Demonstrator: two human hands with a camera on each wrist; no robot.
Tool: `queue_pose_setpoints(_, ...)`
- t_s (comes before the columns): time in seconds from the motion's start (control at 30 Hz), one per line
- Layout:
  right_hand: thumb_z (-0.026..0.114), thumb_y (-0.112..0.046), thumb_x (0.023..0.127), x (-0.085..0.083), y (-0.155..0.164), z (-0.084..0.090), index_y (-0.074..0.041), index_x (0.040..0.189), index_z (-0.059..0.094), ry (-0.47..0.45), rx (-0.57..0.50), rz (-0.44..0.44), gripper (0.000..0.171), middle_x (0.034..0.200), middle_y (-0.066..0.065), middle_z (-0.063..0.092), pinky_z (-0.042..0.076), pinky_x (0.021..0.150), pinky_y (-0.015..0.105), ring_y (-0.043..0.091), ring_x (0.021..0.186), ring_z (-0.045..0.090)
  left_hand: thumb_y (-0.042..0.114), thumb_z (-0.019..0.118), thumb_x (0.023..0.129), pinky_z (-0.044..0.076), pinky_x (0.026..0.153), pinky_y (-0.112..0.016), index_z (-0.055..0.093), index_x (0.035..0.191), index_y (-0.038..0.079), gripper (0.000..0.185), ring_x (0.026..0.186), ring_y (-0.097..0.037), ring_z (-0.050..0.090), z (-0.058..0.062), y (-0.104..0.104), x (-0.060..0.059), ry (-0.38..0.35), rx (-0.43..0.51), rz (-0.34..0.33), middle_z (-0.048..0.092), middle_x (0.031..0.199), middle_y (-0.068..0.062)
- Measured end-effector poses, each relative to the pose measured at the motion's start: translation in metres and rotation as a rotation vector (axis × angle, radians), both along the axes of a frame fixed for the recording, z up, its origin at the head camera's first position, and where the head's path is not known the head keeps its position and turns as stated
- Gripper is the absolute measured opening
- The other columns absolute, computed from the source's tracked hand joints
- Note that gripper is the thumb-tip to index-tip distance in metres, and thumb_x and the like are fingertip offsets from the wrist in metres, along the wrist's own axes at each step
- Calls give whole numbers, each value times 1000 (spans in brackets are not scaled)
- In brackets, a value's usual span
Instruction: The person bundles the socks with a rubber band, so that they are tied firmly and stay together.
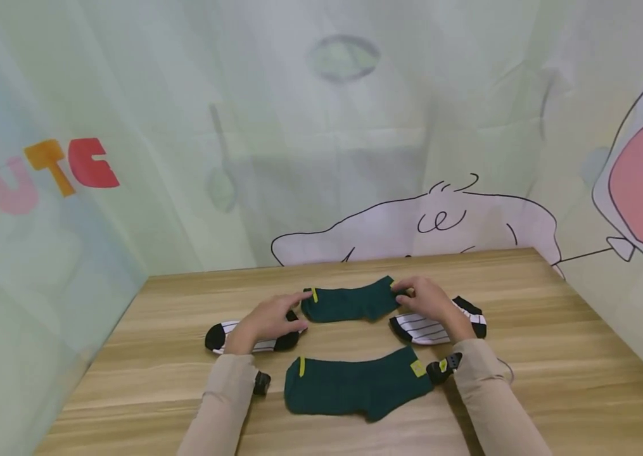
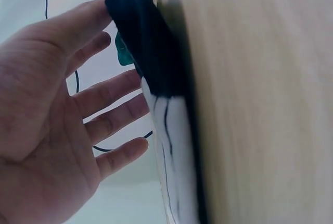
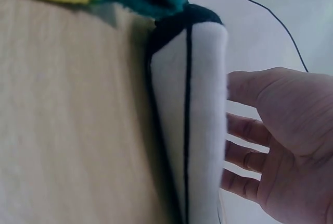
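Observation:
Two dark green socks lie flat on the wooden table, a far sock (image 1: 350, 304) and a near sock (image 1: 350, 387), each with yellow marks. My left hand (image 1: 268, 320) is at the far sock's left end, a fingertip touching it by the yellow strip. Its fingers look spread in the left wrist view. At the other end my right hand (image 1: 426, 301) touches the sock's edge with loosely bent fingers. Under the left hand lies a white striped sock (image 2: 174, 151) with black ends. A similar striped sock (image 3: 203, 114) lies beneath the right hand, partly covered in the head view.
The wooden table (image 1: 156, 367) reaches back to a printed curtain (image 1: 196, 126) with letters and a cartoon figure. The near green sock lies between my forearms. A small black device (image 1: 445, 367) sits at my right wrist.

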State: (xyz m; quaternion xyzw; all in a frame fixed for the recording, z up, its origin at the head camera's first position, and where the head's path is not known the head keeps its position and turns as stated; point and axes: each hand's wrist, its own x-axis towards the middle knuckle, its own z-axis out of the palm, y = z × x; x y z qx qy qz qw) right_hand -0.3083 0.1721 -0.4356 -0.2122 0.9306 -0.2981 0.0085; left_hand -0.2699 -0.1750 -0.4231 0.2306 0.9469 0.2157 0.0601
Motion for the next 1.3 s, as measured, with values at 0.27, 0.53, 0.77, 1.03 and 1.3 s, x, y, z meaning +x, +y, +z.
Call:
queue_pose_setpoints(0.27,58,-17,86,1,-2,1,-12,112,61,-19,17,1,27,117,11,56,45,80,43,28,98,55,42,57,84,32,97,-45,36,136,26,59,120,-24,41,1,2,-1,12,-36,-1,46,131,-4)
queue_pose_setpoints(0.53,57,-11,86,1,-1,1,-8,112,60,-23,-10,8,26,117,12,56,45,80,43,28,97,56,37,57,85,34,95,-44,39,135,21,55,113,-22,46,2,2,-1,6,-30,4,53,122,-5)
queue_pose_setpoints(0.77,55,-9,87,3,1,4,-6,110,61,-34,-37,20,24,114,13,57,46,71,36,23,92,56,34,56,86,36,93,-44,43,131,19,49,112,-24,47,2,1,1,-17,-26,40,53,123,-6)
queue_pose_setpoints(1.03,53,-11,89,2,7,10,-9,106,64,-47,-41,9,21,106,9,60,45,64,29,20,86,54,34,54,87,37,93,-41,46,128,19,44,115,-21,48,4,2,2,-23,-4,51,51,126,-2)
queue_pose_setpoints(1.3,54,-15,89,1,9,18,-10,103,65,-60,-98,10,18,100,5,63,48,67,31,22,90,57,34,55,87,41,88,-42,48,126,21,42,110,-23,51,10,-2,2,-14,58,64,52,124,0)
